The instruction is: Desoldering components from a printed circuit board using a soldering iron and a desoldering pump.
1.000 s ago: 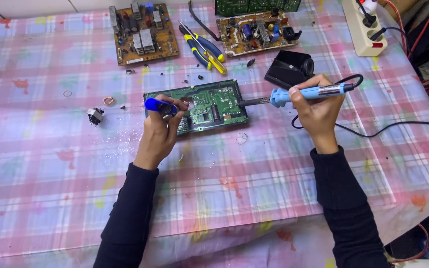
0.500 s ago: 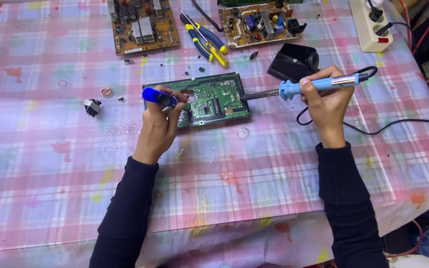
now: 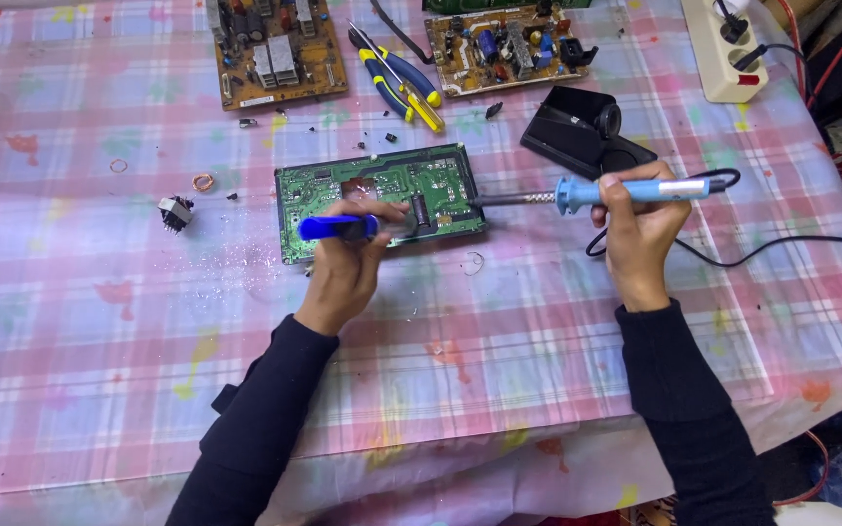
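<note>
2 hands work over a green rectangular circuit board (image 3: 382, 200); left hand (image 3: 348, 258) grips a blue-handled tool (image 3: 338, 228); right hand (image 3: 638, 234) clasps a light-blue soldering iron (image 3: 626, 191).

Electronics repair bench: bare circuit boards (image 3: 278, 51), pliers (image 3: 397, 78), power strip (image 3: 723, 54) beyond the fingers, plaid cloth (image 3: 99, 321) beneath.

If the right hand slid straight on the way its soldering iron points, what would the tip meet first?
The right hand aims the blue soldering iron leftward. Its tip already sits at the right edge of the green circuit board, so the board probably comes first, then the left hand; the tip's height above the board is unclear.
</note>
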